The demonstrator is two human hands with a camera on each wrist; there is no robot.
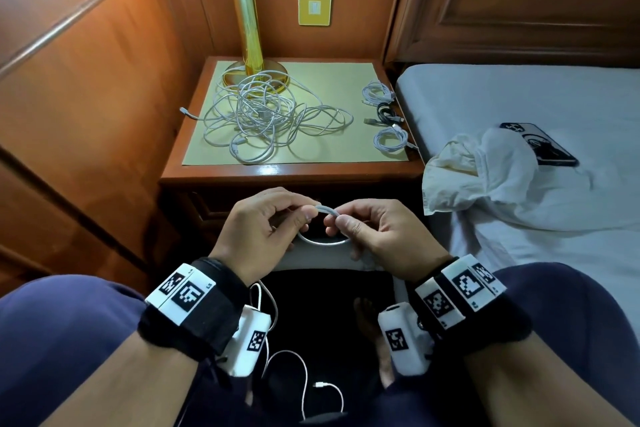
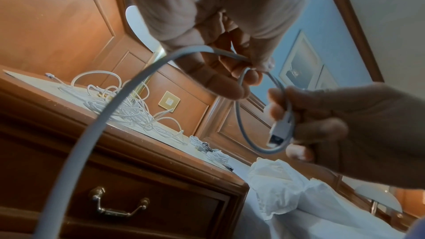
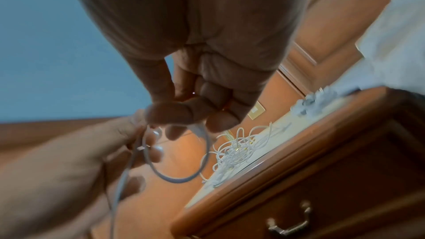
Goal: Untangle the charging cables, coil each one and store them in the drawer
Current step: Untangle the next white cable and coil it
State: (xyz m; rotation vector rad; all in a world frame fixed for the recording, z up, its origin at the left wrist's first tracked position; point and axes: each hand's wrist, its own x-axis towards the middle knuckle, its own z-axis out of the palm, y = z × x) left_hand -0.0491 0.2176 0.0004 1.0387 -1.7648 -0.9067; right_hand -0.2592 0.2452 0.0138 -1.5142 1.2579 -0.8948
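My left hand [image 1: 306, 215] and right hand [image 1: 338, 222] pinch one white cable [image 1: 322, 243] in front of the nightstand, bent into a small loop between them. In the left wrist view the right hand [image 2: 306, 134] holds the USB plug [image 2: 278, 132] against the loop [image 2: 241, 119]. The cable's loose tail [image 1: 304, 367] hangs down over my lap. A tangle of white cables [image 1: 263, 114] lies on the nightstand top [image 1: 339, 87]. Three coiled cables lie at its right edge: white [image 1: 377, 92], black [image 1: 388, 113], white [image 1: 391, 140]. The drawer [image 2: 119, 204] below is shut.
A brass lamp [image 1: 247, 28] stands at the back of the nightstand, its base under the tangle. The bed [image 1: 554, 97] on the right carries a crumpled white cloth [image 1: 485, 177] and a phone [image 1: 540, 144]. Wood panelling closes the left side.
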